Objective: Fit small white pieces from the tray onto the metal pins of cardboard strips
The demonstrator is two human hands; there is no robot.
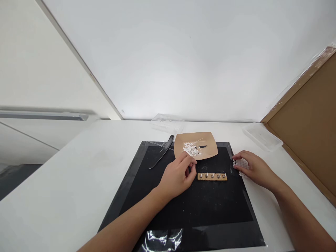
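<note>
My left hand (179, 172) is over the black mat (210, 206), with its thumb and fingers curled together in a pinch. Whatever sits between those fingertips, if anything, is too small to make out. Just right of it lies a short tan strip (212, 176) bearing a row of several small metal holders. My right hand (251, 169) is at the mat's right edge, thumb and forefinger apart over a sheet of small pale tabs (242, 163). Part of that sheet is hidden under the hand. Beyond my left fingertips, a brown paper tray (210, 140) holds a heap of small white pieces (192, 149).
A dark curved tool with a thin tip (164, 150) lies at the mat's upper left. Behind it is a clear plastic box (168, 122). Another clear lid or tray (263, 137) rests at the back right. A cardboard panel (309, 101) stands along the right side of the white table (78, 189).
</note>
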